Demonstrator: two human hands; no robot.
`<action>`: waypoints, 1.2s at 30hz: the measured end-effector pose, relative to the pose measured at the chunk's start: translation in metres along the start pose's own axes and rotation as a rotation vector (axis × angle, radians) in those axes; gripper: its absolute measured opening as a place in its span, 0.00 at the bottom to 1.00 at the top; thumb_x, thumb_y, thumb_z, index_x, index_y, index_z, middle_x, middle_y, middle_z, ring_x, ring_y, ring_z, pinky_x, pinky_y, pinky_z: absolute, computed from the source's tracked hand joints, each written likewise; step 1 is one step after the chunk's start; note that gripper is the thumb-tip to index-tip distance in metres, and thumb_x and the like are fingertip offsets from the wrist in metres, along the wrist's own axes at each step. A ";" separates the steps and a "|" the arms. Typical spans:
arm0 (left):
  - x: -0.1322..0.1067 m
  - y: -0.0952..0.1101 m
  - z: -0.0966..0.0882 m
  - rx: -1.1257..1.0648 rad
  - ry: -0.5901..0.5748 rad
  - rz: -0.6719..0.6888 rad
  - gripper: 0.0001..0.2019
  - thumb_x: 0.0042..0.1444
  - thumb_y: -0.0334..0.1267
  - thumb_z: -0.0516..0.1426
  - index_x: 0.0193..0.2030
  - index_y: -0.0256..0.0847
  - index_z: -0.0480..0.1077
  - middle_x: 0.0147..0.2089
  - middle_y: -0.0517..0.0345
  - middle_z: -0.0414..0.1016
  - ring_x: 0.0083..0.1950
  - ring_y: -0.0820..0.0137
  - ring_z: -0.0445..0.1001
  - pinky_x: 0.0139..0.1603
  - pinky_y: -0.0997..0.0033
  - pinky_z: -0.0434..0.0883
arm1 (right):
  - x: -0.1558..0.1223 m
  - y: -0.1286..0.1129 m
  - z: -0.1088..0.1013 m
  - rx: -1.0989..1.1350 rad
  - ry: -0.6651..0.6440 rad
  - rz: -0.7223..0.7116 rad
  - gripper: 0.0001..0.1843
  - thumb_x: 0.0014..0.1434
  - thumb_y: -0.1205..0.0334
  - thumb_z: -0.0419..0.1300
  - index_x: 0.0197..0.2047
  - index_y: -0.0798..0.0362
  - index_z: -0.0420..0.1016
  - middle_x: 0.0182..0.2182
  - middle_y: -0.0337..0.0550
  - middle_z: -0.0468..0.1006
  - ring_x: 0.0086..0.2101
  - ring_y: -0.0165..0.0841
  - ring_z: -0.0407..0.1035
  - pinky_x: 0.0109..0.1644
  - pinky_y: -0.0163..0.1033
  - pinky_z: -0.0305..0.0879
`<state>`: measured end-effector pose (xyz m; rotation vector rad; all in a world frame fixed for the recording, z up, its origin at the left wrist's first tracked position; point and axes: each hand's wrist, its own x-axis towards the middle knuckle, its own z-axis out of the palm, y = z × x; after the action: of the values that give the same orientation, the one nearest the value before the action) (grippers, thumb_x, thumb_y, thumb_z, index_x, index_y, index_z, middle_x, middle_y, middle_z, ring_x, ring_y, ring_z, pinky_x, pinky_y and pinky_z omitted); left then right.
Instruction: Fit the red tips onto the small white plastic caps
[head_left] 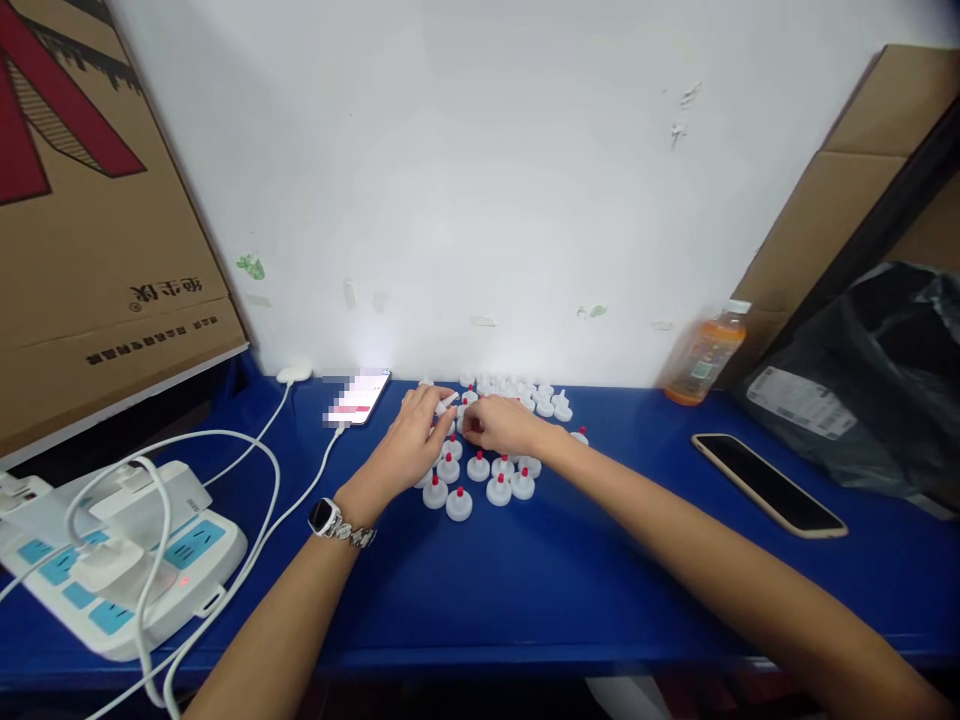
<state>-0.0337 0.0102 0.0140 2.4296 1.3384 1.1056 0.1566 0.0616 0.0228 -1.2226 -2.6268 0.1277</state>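
Observation:
My left hand (414,435), with a watch on its wrist, pinches a white nozzle cap (448,403) that tilts up to the right between thumb and fingers. Just right of it, my right hand (499,424) has its fingers curled together over the group of caps. Whatever its fingertips grip is hidden. Around and in front of both hands stand several white nozzle caps with small red tips (459,504), upright on the blue table (570,590). Behind my right hand sit more white nozzle caps (562,405), several of which show no red tip.
On the left lie a power strip (187,590) with looping white cables and a lit phone (364,398). To the right are a dark phone (769,485), an orange drink bottle (706,355) and a black plastic bag (862,370). A white wall (480,200) rises behind.

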 end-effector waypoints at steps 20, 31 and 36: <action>-0.001 0.035 0.020 0.019 -0.172 0.046 0.21 0.70 0.48 0.45 0.64 0.44 0.58 0.54 0.47 0.69 0.58 0.57 0.67 0.59 0.51 0.66 | -0.047 -0.008 0.003 1.269 0.645 0.253 0.18 0.49 0.46 0.69 0.30 0.51 0.73 0.23 0.36 0.73 0.23 0.28 0.63 0.26 0.35 0.58; -0.003 0.038 0.017 0.026 -0.190 0.107 0.23 0.70 0.46 0.45 0.69 0.44 0.54 0.60 0.48 0.69 0.61 0.57 0.66 0.64 0.46 0.64 | -0.050 -0.009 -0.001 1.505 0.508 0.269 0.20 0.45 0.47 0.72 0.31 0.54 0.75 0.22 0.37 0.75 0.20 0.25 0.60 0.26 0.34 0.57; -0.005 0.036 0.017 0.027 -0.184 0.110 0.24 0.70 0.47 0.45 0.71 0.45 0.51 0.67 0.47 0.64 0.69 0.55 0.61 0.70 0.42 0.57 | -0.051 -0.007 -0.001 1.524 0.487 0.258 0.19 0.45 0.48 0.72 0.31 0.54 0.75 0.23 0.38 0.77 0.21 0.25 0.62 0.27 0.34 0.58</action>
<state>0.0000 -0.0114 0.0155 2.5795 1.1838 0.8659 0.1835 0.0185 0.0158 -0.7536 -1.2155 1.3335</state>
